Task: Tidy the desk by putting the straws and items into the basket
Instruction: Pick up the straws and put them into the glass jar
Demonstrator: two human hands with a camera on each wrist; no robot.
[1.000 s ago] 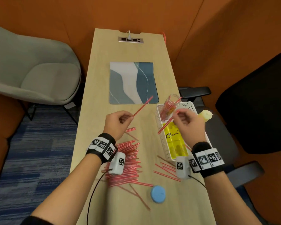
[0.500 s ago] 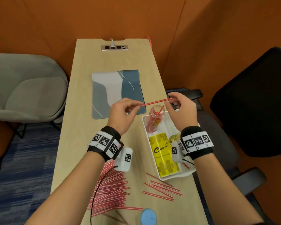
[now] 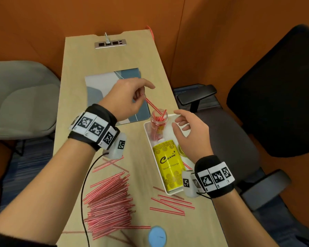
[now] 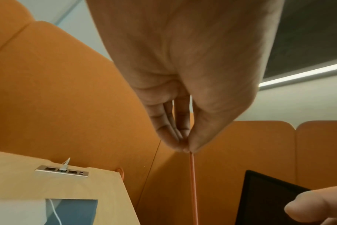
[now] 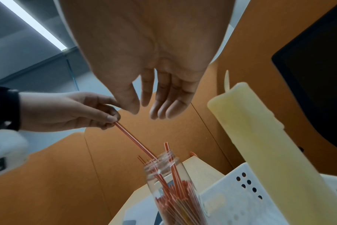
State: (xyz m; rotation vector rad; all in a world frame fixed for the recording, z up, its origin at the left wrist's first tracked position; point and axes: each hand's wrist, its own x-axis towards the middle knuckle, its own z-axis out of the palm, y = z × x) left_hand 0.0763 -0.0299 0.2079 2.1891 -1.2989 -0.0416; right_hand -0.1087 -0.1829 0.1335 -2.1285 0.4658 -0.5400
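A red straw (image 3: 152, 106) pinched at its upper end by the left hand (image 3: 127, 97), lower end set inside the clear jar (image 3: 158, 120), jar stood at the basket's (image 3: 146, 132) far end, right hand (image 3: 191, 132) held loosely spread just beside the jar, nothing gripped, loose straws (image 3: 109, 198) heaped on the desk (image 3: 112, 59) near the basket.

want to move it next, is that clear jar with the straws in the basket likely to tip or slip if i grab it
The clear jar is tall and narrow, so it probably tips easily, more so while the straw pinched by the left hand leans on its mouth. Its smooth wall may be slippery, though the threaded neck should give fingers purchase. It likely feels light, holding only thin straws.
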